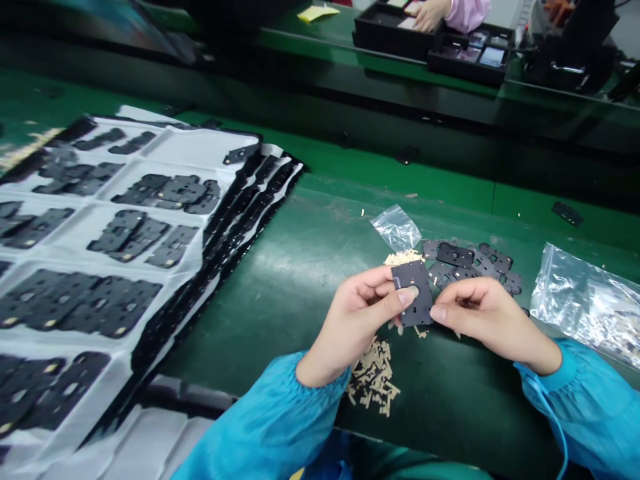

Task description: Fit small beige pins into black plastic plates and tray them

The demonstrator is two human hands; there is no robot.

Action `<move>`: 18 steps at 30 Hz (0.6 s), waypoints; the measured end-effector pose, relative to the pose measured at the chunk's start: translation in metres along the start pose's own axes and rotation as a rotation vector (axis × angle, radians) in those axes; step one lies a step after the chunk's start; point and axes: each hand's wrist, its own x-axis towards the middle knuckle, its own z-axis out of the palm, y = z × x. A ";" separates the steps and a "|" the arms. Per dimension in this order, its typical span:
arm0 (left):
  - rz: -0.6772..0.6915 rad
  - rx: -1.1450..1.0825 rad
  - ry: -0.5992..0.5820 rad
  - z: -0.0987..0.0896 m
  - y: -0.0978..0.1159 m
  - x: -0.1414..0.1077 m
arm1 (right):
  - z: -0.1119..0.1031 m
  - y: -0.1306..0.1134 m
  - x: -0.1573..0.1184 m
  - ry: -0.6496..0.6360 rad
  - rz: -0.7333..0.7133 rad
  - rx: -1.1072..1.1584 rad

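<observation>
Black die-cut plate (pixel 413 293), held clear above the green surface (pixel 280 320), its long axis running almost straight away from the viewer. Left hand (pixel 357 320) lies nearer the plate, its grip closed, with the thumb pressed on the face and the fingers behind. Right hand (pixel 493 313) grips the right edge, with the fingertips partly hidden. Beyond: loose black plates (pixel 470 263) and a clear plastic bag (pixel 397 228). Below: tan paper strips (pixel 373 377). Left: stacked film sheets (pixel 125 233) bearing black plates.
</observation>
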 end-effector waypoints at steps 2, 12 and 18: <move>-0.062 -0.045 -0.026 0.001 0.000 0.001 | 0.001 0.002 0.001 -0.031 -0.013 0.040; -0.270 -0.222 -0.173 0.002 -0.007 0.009 | 0.005 0.009 -0.001 -0.044 -0.189 -0.018; -0.291 -0.303 -0.166 0.010 -0.007 0.006 | 0.003 0.010 -0.005 0.135 -0.667 -0.472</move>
